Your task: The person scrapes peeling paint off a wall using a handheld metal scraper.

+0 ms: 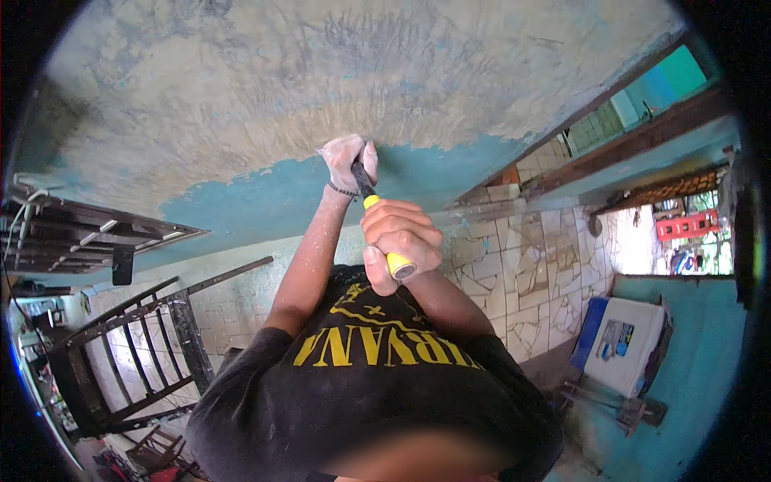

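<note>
My right hand [401, 241] is wrapped round the yellow grip of a hand tool with a yellow-and-black handle [371, 201]. Farther up, my left hand [347, 159] closes on the tool's dark shaft, close against the wall [434, 173]. The left hand is whitish, from a thin glove or dust, and a dark beaded bracelet [341, 189] circles its wrist. Both hands hide the tool's working end, so its exact kind does not show. Around the left hand, the wall changes from rough grey-beige above to turquoise below, along a ragged edge.
A dark slatted metal frame [96, 233] juts out at left, above a black barred gate or rack [152, 353]. Broken-tile flooring [522, 273] stretches behind me. At right stand a white box with a blue side [622, 345] and an open doorway showing a red crate [687, 225].
</note>
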Demonstrator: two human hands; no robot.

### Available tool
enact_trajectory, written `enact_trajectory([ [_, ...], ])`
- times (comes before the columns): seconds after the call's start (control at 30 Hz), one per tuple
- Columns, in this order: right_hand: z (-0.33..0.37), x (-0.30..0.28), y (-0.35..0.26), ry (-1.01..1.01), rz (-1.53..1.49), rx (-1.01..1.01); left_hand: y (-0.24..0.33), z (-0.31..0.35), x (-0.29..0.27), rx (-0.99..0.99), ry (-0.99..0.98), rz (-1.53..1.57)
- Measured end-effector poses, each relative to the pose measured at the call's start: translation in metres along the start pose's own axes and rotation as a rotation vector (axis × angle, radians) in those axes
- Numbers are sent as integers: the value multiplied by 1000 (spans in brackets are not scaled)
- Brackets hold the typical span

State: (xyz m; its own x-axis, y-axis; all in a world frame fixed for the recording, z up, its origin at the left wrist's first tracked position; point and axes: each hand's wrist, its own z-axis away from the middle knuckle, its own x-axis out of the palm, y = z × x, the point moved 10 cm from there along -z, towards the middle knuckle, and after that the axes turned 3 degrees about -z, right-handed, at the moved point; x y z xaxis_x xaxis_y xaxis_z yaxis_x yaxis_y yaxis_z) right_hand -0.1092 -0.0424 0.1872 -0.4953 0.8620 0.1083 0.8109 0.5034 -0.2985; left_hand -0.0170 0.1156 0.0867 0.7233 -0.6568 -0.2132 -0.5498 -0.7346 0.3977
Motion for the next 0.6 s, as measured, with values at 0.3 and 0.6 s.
enact_trajectory([
  [0.3,39,5,2,-10,13,-19,-7,34,9,55,35,-23],
  [0.6,26,0,22,3,21,-54,-7,20,25,2,35,-28],
])
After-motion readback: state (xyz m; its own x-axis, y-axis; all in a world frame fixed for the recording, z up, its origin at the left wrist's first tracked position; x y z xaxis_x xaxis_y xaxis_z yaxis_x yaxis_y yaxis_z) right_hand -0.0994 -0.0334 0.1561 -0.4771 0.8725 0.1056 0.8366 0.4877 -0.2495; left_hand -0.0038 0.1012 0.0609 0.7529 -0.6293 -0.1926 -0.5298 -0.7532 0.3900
